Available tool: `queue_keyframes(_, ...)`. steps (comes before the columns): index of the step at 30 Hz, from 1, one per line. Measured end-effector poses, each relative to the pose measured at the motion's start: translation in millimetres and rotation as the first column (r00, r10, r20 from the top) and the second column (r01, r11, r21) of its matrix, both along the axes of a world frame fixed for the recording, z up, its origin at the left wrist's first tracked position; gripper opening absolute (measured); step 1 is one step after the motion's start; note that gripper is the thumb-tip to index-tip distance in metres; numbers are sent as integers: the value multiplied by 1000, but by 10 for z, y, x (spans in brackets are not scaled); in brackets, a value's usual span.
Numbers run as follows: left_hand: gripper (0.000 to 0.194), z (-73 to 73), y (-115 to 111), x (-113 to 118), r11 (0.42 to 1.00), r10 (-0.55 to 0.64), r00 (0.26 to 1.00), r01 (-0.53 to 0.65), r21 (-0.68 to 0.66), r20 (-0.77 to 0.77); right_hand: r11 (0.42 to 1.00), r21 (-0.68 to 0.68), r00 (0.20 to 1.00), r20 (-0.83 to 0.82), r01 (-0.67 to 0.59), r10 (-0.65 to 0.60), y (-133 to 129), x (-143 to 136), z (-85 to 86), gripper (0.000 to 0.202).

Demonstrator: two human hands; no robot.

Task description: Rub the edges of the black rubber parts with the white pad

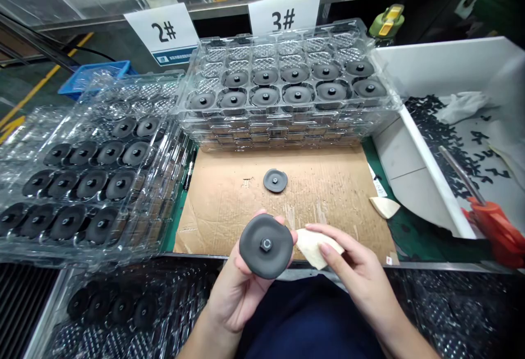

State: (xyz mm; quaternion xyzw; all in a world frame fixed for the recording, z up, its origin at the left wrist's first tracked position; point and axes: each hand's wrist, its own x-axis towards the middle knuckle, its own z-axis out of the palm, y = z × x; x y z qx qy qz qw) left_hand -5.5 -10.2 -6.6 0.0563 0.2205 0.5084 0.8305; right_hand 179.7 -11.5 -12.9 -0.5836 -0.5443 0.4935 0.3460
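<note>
- A round black disc (266, 247) with a small raised hub at its centre is held up by the left hand (235, 293), its face turned to the viewer, above the near edge of a cardboard sheet (221, 200).
- A folded cream pad (318, 245) is pinched between thumb and fingers of the right hand (356, 266). The hands are held apart but near each other; whether the disc is touched by the pad cannot be told.
- The disc is judged light and fairly stiff, perhaps rubber or plastic, with a smooth face that may be slippery or easily marked. It is best gripped by the rim and from beneath, with the hub left free. The pad is judged soft and easily bent.
- A second disc (274, 181) is laid flat on the cardboard, with bare cardboard around it for sideways movement.
- This open patch is bounded at the far side by stacked clear trays (266, 129), at the left by more clear trays (164, 184), and at the right by a white bin (426, 162). A spare cream pad (384, 207) is seen near the bin.
- The near side is ended by the table's edge (430, 266), over which a dropped disc could be lost.
</note>
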Motion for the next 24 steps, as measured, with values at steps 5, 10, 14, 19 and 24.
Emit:
queue_keyframes(5, 45, 25, -15, 14, 996, 23, 999, -26, -81, -29, 998, 24, 998, 45, -51, 50, 36, -40, -136, 27)
queue_keyframes(10, 43, -23, -19, 32, 988, 34, 998, -41, -146, -50, 994, 100, 987, 154, 40, -56, 245, -11, -360, 27)
queue_keyframes(14, 45, -33, -31, 79, 987, 42, 995, -55, -149, -89, 961, 272, 983, 162, 37, -84, 276, -133, 6, 26)
queue_keyframes(19, 31, 28, -60, 98, 982, -59, 985, 29, -185, -161, 671, 667, 943, 285, -323, 170, 114, -409, 528, 31)
queue_keyframes(24, 31, 23, -67, 132, 993, -26, 981, 4, -116, -194, 702, 564, 894, 365, -434, 260, 212, -509, 558, 28)
